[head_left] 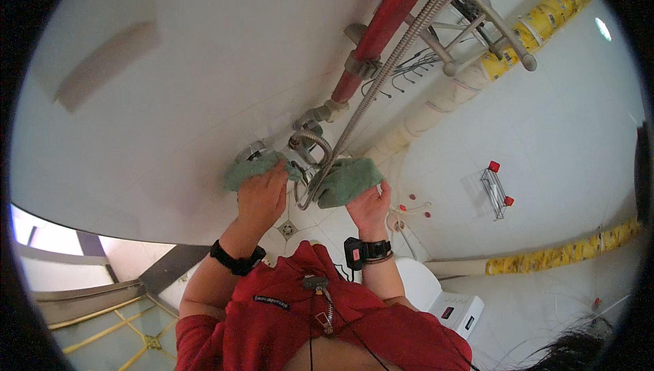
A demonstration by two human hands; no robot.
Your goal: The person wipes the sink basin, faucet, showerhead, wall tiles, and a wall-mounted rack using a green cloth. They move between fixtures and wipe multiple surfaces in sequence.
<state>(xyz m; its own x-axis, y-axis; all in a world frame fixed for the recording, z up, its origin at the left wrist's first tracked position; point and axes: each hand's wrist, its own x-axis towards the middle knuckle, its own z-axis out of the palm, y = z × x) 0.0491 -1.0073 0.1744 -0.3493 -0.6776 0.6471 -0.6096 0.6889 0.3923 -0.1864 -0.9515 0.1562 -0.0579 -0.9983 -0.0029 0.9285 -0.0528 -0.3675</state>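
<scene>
My left hand (261, 197) presses its fingers into a green cloth (240, 173) against the left end of a chrome shower mixer (310, 151) on the wall. My right hand (368, 207) grips green cloth at the mixer's right, palm turned up, most fingers hidden behind the fabric. Whether both parts are one cloth passing behind the mixer, I cannot tell. A flexible metal hose (365, 98) loops down between my hands and runs up to the upper right. Each wrist wears a black band.
A red pipe (381, 27) slants down the wall toward the mixer. Metal towel bars (487, 13) and hooks stick out at the upper right. Yellow-wrapped pipes (545, 20) and a small wire rack (493, 192) are on the right. A white toilet (417, 282) stands below right; a floor drain (287, 228) lies beneath.
</scene>
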